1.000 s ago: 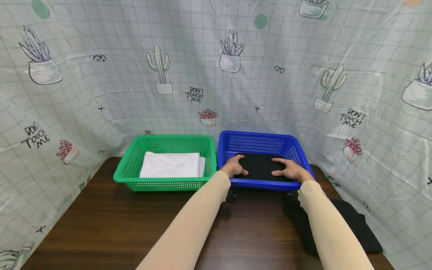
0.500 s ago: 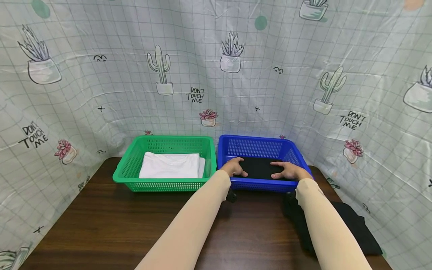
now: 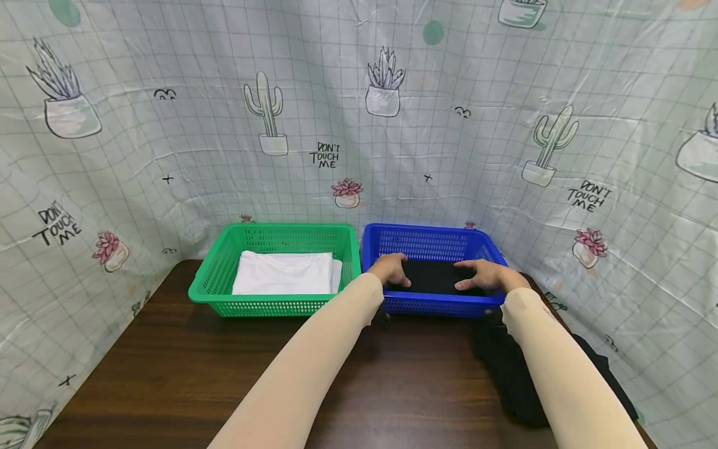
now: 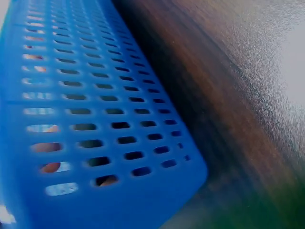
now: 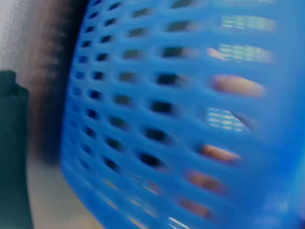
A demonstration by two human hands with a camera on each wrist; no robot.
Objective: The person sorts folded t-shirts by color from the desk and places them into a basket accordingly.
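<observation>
Inside the blue plastic basket lies a folded black cloth, flat on the bottom. My left hand is at the cloth's left end, with fingers and thumb spread. At the right end is my right hand, its thumb and fingers held apart over the cloth. Neither hand visibly pinches it. The perforated basket wall fills much of the left wrist view. In the right wrist view, bits of fingers show through the wall's slots, blurred.
A green basket with folded white cloth stands directly left of the blue one. More black cloth lies on the brown wooden table, partly under the right sleeve. A patterned curtain hangs behind.
The blue basket's back rim has lowered slightly and the basket sits level now. My right hand has shifted a little up and right; the left hand has moved slightly upward.
</observation>
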